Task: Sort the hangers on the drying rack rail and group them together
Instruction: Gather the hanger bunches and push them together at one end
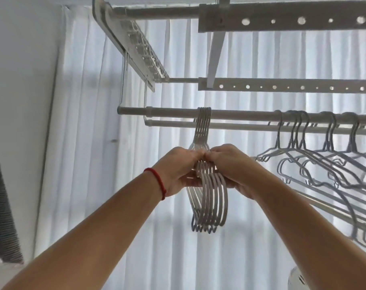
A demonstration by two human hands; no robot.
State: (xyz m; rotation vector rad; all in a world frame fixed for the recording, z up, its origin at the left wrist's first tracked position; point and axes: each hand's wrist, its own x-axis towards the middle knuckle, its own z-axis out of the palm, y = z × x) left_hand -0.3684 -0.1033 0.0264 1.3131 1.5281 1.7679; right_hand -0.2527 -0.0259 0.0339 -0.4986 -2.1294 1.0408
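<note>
A tight bundle of several white hangers (211, 201) hangs by its hooks from the white drying rack rail (173, 111), left of the rail's middle. My left hand (178, 170) and my right hand (232, 166) squeeze the bundle from either side just below the necks, thumbs meeting on top. Further right on the same rail, several pale blue-grey hangers (316, 164) hang loosely spread, apart from the bundle. A red cord circles my left wrist.
A second thinner rail (169, 123) runs just behind the first. Above are perforated rack bars (282, 87) and a clip frame (144, 51). White curtains fill the background. A dark ribbed object (0, 206) stands at the left edge.
</note>
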